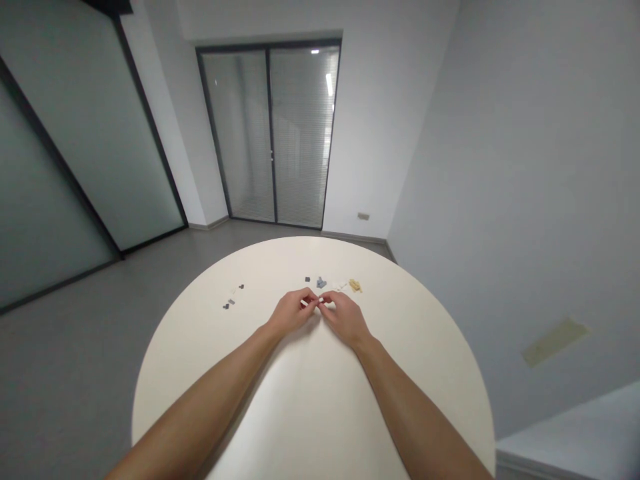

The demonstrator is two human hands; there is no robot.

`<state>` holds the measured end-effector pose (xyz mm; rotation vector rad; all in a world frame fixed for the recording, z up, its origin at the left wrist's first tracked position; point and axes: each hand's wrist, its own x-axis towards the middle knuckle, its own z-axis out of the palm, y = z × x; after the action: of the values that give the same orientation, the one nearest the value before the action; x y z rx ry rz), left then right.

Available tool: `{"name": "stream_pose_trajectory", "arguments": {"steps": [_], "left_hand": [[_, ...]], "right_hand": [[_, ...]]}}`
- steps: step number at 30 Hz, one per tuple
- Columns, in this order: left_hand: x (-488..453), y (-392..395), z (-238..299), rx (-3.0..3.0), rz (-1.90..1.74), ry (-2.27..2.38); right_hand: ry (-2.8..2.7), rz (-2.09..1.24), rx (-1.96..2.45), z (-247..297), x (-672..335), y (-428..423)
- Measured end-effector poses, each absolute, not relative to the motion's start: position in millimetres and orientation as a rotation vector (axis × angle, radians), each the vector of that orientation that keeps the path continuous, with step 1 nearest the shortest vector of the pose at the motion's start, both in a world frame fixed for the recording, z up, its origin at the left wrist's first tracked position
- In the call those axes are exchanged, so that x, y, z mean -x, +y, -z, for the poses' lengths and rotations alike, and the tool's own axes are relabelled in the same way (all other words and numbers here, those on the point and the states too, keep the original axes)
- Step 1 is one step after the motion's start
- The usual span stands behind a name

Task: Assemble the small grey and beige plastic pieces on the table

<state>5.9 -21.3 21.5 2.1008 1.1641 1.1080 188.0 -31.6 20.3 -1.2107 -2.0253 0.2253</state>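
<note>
My left hand and my right hand meet above the middle of a round cream table. Between their fingertips, both hands pinch a small white plastic piece, partly hidden by my fingers. Just beyond my hands lie a grey brick cluster, a dark grey piece, small white pieces and tan bricks. Farther left, a loose group of small dark and pale pieces lies apart from both hands.
The round table's far rim curves close beyond the pieces, above a grey floor. Glass doors with blinds stand at the back. A white wall rises on the right, and glass panels line the left.
</note>
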Motion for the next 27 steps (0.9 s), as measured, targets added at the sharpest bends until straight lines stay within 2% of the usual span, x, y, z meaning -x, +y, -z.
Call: {"name": "stream_pose_trajectory", "arguments": {"steps": [27], "left_hand": [[-7.2,-19.6,-15.6,-2.058,-1.089,1.163]], "right_hand": [[-2.073,-0.182,1.238,-23.1,-187.8,-32.5]]}}
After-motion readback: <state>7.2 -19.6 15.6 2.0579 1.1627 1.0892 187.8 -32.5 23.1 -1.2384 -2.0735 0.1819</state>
